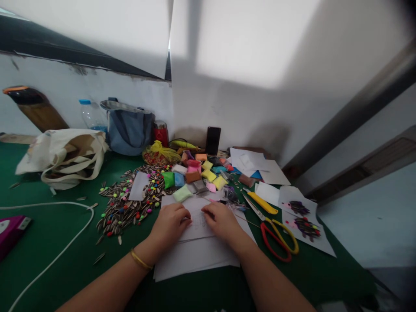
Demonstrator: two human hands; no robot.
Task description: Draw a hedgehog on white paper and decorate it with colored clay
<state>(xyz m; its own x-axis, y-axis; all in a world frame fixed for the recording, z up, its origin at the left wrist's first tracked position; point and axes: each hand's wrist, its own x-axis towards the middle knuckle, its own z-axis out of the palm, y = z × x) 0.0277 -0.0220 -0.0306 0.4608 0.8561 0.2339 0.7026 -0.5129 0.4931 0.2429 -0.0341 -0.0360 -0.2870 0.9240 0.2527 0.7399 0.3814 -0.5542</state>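
Paper: white sheets of paper (pixel 198 255) lie stacked on the green tabletop (pixel 65 242) right in front of the person; both hands rest on the top sheet.
Left hand: the left hand (pixel 170 223) lies palm down on the upper left part of the sheet, wrist bent slightly inward, a thin gold bangle (pixel 140 260) on the forearm.
Left grip: fingers curled and closed toward the thumb, pressing on the paper; whether anything small is pinched there cannot be told.
Right hand: the right hand (pixel 222 221) lies palm down just beside the left, fingertips pointing toward it, forearm coming in from the lower right.
Right grip: fingers bent together on the sheet; what they pinch, if anything, cannot be told.
Around: red-and-yellow-handled scissors (pixel 276 236) lie near the right hand; small coloured clay packets (pixel 195 173) sit behind the sheets; striped sunflower seeds (pixel 123 208) with coloured beads spread to the left.
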